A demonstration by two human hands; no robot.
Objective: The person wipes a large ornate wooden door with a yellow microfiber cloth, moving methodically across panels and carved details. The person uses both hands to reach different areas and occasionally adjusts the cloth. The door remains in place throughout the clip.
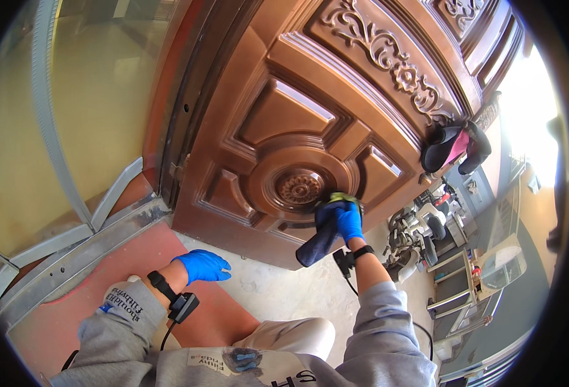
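Observation:
My right hand (349, 223), in a blue glove, grips a dark cloth (319, 237) with a yellow-green part showing at its top. It presses the cloth to the lower part of a brown panelled door (245, 193), at the lower right edge of a round flower medallion (301, 189). The loose end of the cloth hangs down to the left. My left hand (203, 265), also blue-gloved, is held in the air with nothing in it, its fingers stretched out loosely, apart from the door. Each wrist wears a strap with a small black device and cable.
A black and pink item (454, 145) hangs at the door's handle side. Left stand the door frame (187, 111) and a metal-framed glass panel (105, 96), above a metal threshold (86, 246). A red mat (216, 309) lies below me. Motor scooters (417, 232) and a shelf (454, 285) stand right.

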